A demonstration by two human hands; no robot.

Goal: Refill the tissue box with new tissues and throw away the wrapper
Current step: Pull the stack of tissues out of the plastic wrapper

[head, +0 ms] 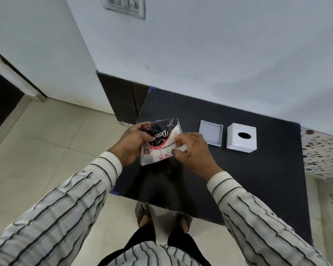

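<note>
A tissue pack [160, 141] was held above the left part of the desk [258, 179], the left hand [132, 143] at its left side and the right hand [193, 150] at its right. To the right of the pack, the box base [210, 135] lay on the desk, and the tissue box cover [241, 137] stood just beside it, further right. The desk stood against the wall [219, 54] behind.

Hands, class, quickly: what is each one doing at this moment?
Left hand: closed on the tissue pack, gripping its left side.
Right hand: fingers pinched on the pack's right edge, at the wrapper.
</note>
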